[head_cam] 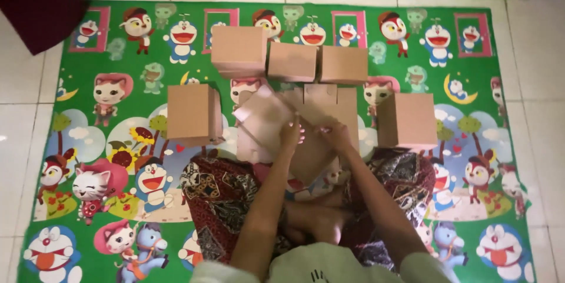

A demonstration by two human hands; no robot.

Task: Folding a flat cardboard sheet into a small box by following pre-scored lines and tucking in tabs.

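While five folded cardboard boxes [238, 49] are sitting at frame centre-top | left hand [291, 133] and right hand [335, 134] are pinching an unfolded flat carton [265, 121] | floor mat [106, 212]

Flat, unfolded brown cardboard box blank [276, 119], flaps spread, tilted and partly raised above a second flat brown cardboard sheet [338, 103] on the cartoon-printed green mat. Held near its lower edge, at the middle of the scene, just below three folded boxes.
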